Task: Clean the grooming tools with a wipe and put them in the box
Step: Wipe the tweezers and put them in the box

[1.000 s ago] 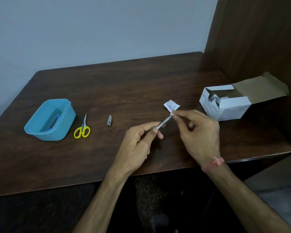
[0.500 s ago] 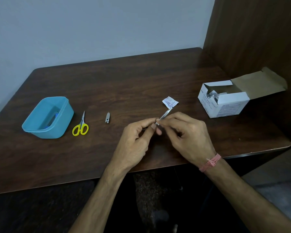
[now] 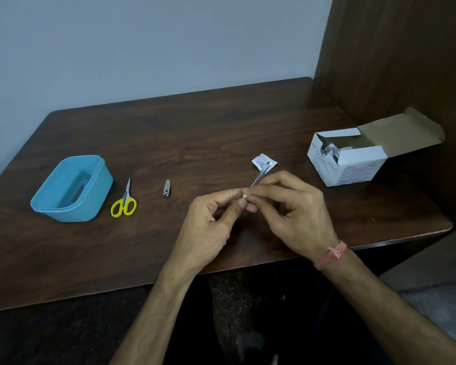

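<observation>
Above the table's front middle, my left hand [image 3: 211, 219] pinches the near end of a thin metal tool [image 3: 259, 177]. My right hand [image 3: 292, 212] pinches a small white wipe [image 3: 244, 196] around the tool, right beside my left fingertips. The tool's far end sticks out past my right fingers. The blue plastic box [image 3: 90, 204] stands at the left, with something blue inside. Yellow-handled scissors [image 3: 124, 201] lie just right of the box. A small metal nail clipper [image 3: 166, 188] lies further right.
A torn white wipe wrapper [image 3: 263, 162] lies on the dark wooden table [image 3: 221, 127] just beyond my hands. An open white carton [image 3: 348, 159] of wipe sachets stands at the right, near a wooden side panel. A wall runs behind the table.
My right hand has slid the wipe along the tool from its far tip down to the near end by my left fingers. The rest lies unmoved.
</observation>
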Demonstrator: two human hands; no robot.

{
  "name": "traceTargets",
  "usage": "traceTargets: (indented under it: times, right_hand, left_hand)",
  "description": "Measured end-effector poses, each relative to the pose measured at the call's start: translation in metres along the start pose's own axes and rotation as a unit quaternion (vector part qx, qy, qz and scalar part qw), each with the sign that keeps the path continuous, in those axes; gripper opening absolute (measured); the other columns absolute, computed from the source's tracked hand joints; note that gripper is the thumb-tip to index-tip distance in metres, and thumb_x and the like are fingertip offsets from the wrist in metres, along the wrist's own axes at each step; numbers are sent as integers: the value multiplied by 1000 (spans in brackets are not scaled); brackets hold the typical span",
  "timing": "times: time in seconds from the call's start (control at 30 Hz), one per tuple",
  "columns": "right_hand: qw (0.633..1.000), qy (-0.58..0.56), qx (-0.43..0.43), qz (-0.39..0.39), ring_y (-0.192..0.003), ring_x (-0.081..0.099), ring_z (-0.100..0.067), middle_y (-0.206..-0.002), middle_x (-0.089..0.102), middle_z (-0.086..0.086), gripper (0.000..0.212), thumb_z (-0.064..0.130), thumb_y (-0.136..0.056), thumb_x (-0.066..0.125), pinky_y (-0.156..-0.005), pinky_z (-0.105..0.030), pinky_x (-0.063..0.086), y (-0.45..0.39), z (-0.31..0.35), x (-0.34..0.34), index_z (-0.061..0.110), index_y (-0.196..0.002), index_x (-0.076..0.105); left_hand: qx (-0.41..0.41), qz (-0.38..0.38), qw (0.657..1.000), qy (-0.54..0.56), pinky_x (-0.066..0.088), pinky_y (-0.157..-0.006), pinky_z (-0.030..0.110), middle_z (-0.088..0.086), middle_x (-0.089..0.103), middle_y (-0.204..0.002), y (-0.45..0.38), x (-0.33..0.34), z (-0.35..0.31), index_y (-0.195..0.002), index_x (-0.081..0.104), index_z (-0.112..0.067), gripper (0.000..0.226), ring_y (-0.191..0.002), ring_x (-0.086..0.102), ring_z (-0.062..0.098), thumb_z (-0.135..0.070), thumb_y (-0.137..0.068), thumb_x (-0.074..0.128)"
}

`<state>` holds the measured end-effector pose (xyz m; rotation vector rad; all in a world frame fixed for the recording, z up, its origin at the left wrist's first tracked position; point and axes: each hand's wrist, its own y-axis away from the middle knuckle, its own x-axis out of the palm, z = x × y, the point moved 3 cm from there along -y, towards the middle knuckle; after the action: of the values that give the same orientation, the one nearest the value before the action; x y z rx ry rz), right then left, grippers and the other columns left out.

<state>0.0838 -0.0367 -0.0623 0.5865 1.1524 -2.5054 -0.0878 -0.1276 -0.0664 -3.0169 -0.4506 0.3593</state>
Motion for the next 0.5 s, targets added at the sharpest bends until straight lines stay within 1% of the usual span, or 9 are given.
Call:
traceTargets:
  times: [0.07, 0.1, 0.17, 0.2, 0.27, 0.33, 0.4, 0.43, 0.5]
  right_hand:
    - [998, -13, 46, -30, -67, 62, -8, -102, 73, 12, 12, 19, -98, 86, -61, -14, 42, -4, -4, -2, 24, -109, 88]
    - [996, -13, 71, -53, -64, 59, -10, -100, 74, 13, 11, 18, -98, 86, -61, -13, 40, -5, -7, -3, 25, -107, 88]
    - [988, -18, 119, -92, -61, 56, -14, -97, 76, 14, 12, 17, -97, 87, -58, -16, 39, -6, -15, -8, 26, -104, 88]
    - [986, -24, 133, -100, -60, 55, -15, -96, 76, 15, 12, 17, -96, 87, -57, -18, 40, -7, -17, -9, 26, -103, 88]
    - [988, -38, 127, -81, -60, 55, -16, -97, 77, 14, 12, 17, -96, 88, -56, -18, 41, -6, -14, -8, 26, -104, 88]
    - [994, -47, 93, -38, -62, 57, -14, -97, 77, 12, 13, 16, -95, 89, -59, -13, 40, -4, -7, -4, 24, -104, 89]
    - [995, -48, 87, -17, -64, 58, -12, -97, 78, 12, 13, 15, -94, 89, -62, -12, 40, -3, -7, -2, 24, -104, 89]
    - [993, -41, 102, -28, -63, 58, -13, -97, 78, 13, 13, 16, -95, 89, -61, -14, 41, -4, -11, -2, 26, -104, 89]
    - [984, -37, 160, -74, -60, 61, -17, -97, 78, 13, 11, 22, -97, 87, -57, -26, 49, -6, -22, -7, 30, -103, 87]
  left_hand:
    - [-2, 4, 1000, -10, 39, -48, 18, -7, 85, -100, -1, 0, 2, -118, 85, -27, 22, -46, 46, -1, -17, -112, 67]
    - [-4, 7, 1000, -16, 39, -49, 17, -8, 86, -101, -1, 0, 3, -121, 85, -28, 22, -46, 44, -1, -18, -112, 67]
    - [-11, 11, 1000, -21, 37, -50, 17, -9, 86, -102, 0, 0, 3, -125, 84, -32, 24, -48, 41, 1, -21, -112, 68]
    - [-15, 13, 1000, -19, 37, -49, 18, -8, 86, -102, 0, 0, 4, -125, 84, -34, 24, -48, 40, 2, -23, -112, 68]
    - [-19, 13, 1000, -13, 35, -49, 21, -6, 86, -100, 0, 0, 4, -120, 85, -39, 24, -48, 39, 2, -24, -112, 68]
    - [-19, 7, 1000, -13, 36, -52, 23, -8, 86, -100, 0, -1, 4, -116, 85, -42, 26, -49, 40, 3, -24, -112, 67]
    - [-17, 4, 1000, -20, 38, -54, 25, -9, 86, -101, -1, -1, 4, -116, 85, -42, 27, -49, 42, 4, -23, -113, 66]
    - [-18, 4, 1000, -24, 38, -54, 25, -10, 86, -102, -1, -1, 4, -118, 84, -40, 26, -49, 42, 4, -23, -113, 66]
    - [-23, 2, 999, -27, 38, -53, 25, -10, 86, -101, -2, 0, 4, -121, 84, -37, 24, -49, 41, 4, -22, -112, 67]
